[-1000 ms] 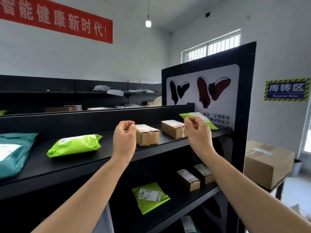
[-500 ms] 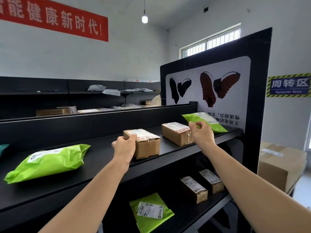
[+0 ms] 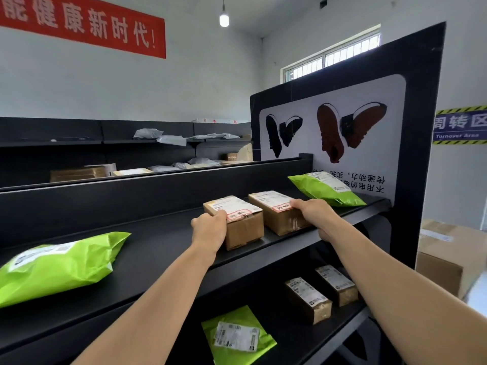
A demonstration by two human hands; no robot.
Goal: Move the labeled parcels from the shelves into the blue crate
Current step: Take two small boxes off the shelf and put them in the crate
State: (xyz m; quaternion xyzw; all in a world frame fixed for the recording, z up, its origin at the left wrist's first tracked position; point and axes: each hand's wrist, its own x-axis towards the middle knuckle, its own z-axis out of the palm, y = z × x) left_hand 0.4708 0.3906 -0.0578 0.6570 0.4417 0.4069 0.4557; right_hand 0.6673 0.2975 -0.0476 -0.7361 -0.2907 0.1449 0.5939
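Where the black metal shelving unit (image 3: 163,241) fills most of the view, its upper shelf carries four labeled parcels and its lower shelf (image 3: 303,335) three more. A black end panel (image 3: 421,106) with a white shoe-print poster (image 3: 334,127) closes the unit on the right, and a large cardboard carton (image 3: 448,256) stands beyond it. On the far wall hang a red banner (image 3: 81,25) and a blue "Turnover Area" sign (image 3: 459,126). The blue crate does not show.

On the upper shelf, a green poly mailer (image 3: 58,264) lies at the left, well apart from the rest, and a second green mailer (image 3: 324,189) leans at the right end against the poster. Between them sit two brown cardboard boxes just beside each other, each with a white shipping label on top. The left hand (image 3: 209,229) grips the near left corner of the left box (image 3: 237,222), fingers curled over its top edge on the label. The right hand (image 3: 315,214) is closed on the near right corner of the right box (image 3: 279,212), fingers on the top, thumb under the shelf lip. Both boxes rest flat on the shelf.

Below, a flat green mailer (image 3: 237,335) lies at the left, with two small brown boxes (image 3: 308,299) (image 3: 337,284) side by side to its right.
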